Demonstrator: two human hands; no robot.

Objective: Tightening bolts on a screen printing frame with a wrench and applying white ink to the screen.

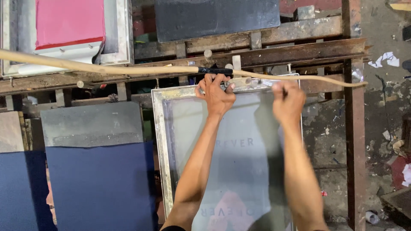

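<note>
Both of the person's bare arms reach from the near edge toward the far side, roughly side by side and stretched nearly straight. The left forearm slants from near-left up toward the middle, its wrist straight. The left hand (pixel 215 93) is seen from the back, fingers curled over and closed in a grip, thumb out to the right. The right arm runs almost straight away from the person. The right hand (pixel 287 101) is slightly blurred, knuckles up, fingers bent down in a loose fist. The two hands sit near each other, not touching.
</note>
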